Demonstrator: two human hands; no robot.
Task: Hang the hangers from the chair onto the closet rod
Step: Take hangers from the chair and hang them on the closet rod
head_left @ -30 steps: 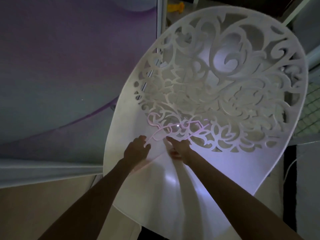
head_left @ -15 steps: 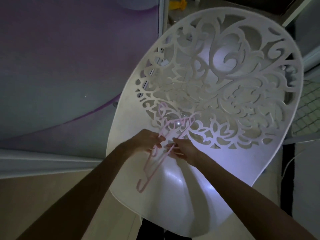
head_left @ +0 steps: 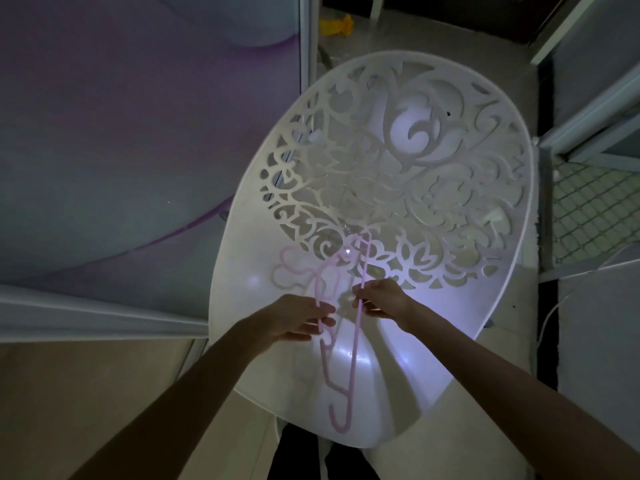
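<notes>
Pink hangers (head_left: pixel 349 358) lifted just above white chair seat (head_left: pixel 398 355), long arms running from openwork chair back (head_left: pixel 398 161) down toward front edge, lower hooked end near seat front. Looks like more than one hanger bunched together; exact count unclear in dim light. Hook ends (head_left: pixel 294 268) curl left over the seat, near the lower cutouts.

Left hand (head_left: pixel 294 318) pinching one pink arm, fingers curled round it. Right hand (head_left: pixel 381 297) pinching the other pink arm close beside, fingertips closed on the thin bar. Hands near each other, apart, both over mid-seat.

Progress, judged: early stage. Pick-up from chair under way, hangers off the seat or nearly so, nothing hung. Closet rod not in view, so no hangers countable there. Left to do: gather bundle into a firm hold, turn to closet, hook each over the rod. No other hangers seen lying on the seat, though lighting poor.

Around: purple-grey panel (head_left: pixel 138 116) at left, pale floor (head_left: pixel 86 393) below it, yellow object (head_left: pixel 334 26) on floor beyond chair, mesh surface (head_left: pixel 592 213) at right, white cable (head_left: pixel 554 306) near it.
</notes>
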